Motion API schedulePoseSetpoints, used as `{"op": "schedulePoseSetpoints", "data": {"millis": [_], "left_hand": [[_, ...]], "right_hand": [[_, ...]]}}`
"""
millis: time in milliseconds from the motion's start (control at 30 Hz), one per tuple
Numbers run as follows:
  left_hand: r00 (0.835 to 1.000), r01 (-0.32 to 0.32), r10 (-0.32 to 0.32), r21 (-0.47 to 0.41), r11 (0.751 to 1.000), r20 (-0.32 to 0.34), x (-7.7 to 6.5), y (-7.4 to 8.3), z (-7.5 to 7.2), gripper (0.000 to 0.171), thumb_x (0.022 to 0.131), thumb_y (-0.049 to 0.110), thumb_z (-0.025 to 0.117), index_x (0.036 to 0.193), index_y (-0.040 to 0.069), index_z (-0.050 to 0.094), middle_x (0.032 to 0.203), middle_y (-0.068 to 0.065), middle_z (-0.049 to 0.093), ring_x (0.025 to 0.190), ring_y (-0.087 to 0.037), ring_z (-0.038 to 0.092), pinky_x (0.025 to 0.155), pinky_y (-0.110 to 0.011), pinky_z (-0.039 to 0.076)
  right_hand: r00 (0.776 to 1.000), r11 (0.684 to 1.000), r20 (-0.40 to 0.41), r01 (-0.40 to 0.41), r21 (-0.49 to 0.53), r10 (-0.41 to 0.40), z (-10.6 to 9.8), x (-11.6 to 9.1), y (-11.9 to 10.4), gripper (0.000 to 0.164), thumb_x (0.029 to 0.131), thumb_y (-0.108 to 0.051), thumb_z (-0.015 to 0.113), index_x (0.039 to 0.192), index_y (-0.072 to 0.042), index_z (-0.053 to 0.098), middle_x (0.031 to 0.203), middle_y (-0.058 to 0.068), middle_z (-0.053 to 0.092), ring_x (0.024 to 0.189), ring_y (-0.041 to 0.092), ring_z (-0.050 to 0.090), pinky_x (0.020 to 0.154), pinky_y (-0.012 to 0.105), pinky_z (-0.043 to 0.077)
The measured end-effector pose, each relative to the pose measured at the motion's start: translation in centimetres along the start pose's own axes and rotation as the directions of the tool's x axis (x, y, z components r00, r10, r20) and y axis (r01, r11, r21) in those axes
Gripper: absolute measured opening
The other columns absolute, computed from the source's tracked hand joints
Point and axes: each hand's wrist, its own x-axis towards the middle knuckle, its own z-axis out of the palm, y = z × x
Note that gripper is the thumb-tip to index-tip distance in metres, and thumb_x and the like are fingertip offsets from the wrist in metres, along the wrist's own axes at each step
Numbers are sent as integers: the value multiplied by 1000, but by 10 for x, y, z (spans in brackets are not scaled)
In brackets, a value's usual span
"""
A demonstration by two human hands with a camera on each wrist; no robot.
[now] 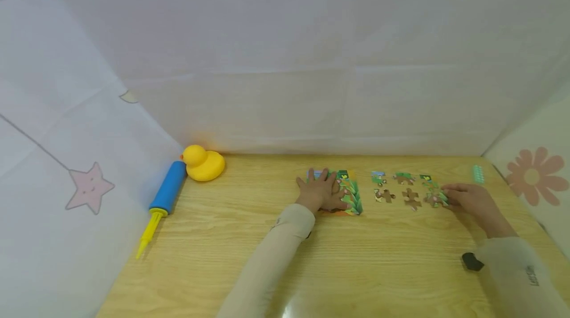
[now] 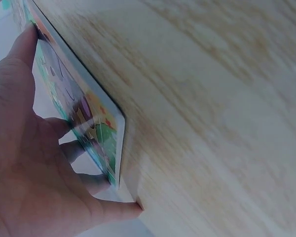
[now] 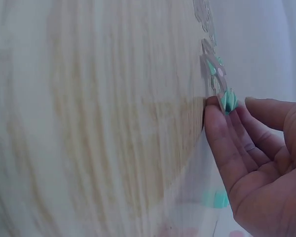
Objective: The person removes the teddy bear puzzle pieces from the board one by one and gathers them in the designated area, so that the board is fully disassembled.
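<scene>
Nearest: black block [image 1: 472,261] at the edge of the right sleeve [image 1: 512,268]. Well to the left, along the left side of the table [image 1: 222,258], pump [image 1: 166,193], nozzle end nearward.

Farther in: right grip [image 1: 477,206], low over the table, reaching in from the right, with fingers curled and only a narrow gap to the thumb, around the right edge of a piece [image 1: 435,198]. Seemingly a light pinch; full thumb contact hard to tell in the right wrist view. Piece directly left of that grip, at the right end of the near row; long axis unreadable. Far nearer to right grip than to left.

Key relation: puzzle [image 1: 356,204] also left of right grip, at much the same depth, with loose pieces [image 1: 410,194] between. By judgement, a leftward line from piece to puzzle, straight across those.

Left grip [image 1: 318,193] over the puzzle, with fingers spread and nothing grasped; thumb on table just left of it. Puzzle's right strip uncovered, on the side toward the pieces.

Far: second row [image 1: 403,178] of pieces, roughly parallel. Duck [image 1: 203,163] far left, just beyond the pump. Green thing [image 1: 478,174] far right.
</scene>
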Motion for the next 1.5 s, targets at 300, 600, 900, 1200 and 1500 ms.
{"op": "schedulePoseSetpoints", "data": {"millis": [300, 600, 900, 1200, 1500], "left_hand": [[1000, -5, 5, -4, 1000, 1, 0, -1, 0, 105, 81, 86, 53, 164, 37, 11, 173, 7, 8, 159, -38, 5, 119, -72, 19], [1000, -12, 12, -5, 1000, 8, 2, 0, -2, 105, 81, 86, 52, 164, 36, 10, 173, 7, 7, 159, -39, 4, 119, -73, 19], [999, -40, 41, -44, 998, 19, 4, -2, 0, 105, 83, 84, 53, 164, 34, 9, 173, 4, 4, 159, -41, 1, 119, -75, 14], [990, -126, 138, -220, 967, 40, 2, -8, 7, 103, 89, 73, 57, 165, 27, 4, 173, -5, -5, 156, -45, -14, 119, -74, -7], [989, -141, 149, -241, 960, 14, 3, -19, 4, 102, 89, 77, 53, 165, 28, 6, 173, -4, -7, 158, -41, -12, 121, -71, -9]], "right_hand": [[999, 997, -13, -33, -74, 32, -5, -4, -7, 66, 110, -40, 34, 145, 16, 41, 146, 39, 43, 97, 10, 73, 82, 30, 62], [1000, 996, 3, -23, -88, 23, -9, -5, -9, 66, 111, -36, 33, 145, 20, 38, 137, 37, 56, 93, 7, 73, 82, 29, 62], [1000, 999, 20, 1, -40, 0, -12, -6, 0, 64, 112, -34, 29, 146, 19, 33, 140, 42, 49, 92, 1, 69, 83, 27, 62], [997, 997, -63, 29, -77, -34, -2, 0, -7, 68, 110, -43, 31, 148, 13, 39, 145, 38, 47, 87, -10, 66, 80, 27, 62], [993, 996, -84, 86, 5, -86, 31, 13, -44, 70, 108, -49, 38, 147, 8, 44, 146, 33, 50, 93, -9, 66, 85, 24, 61]]}}
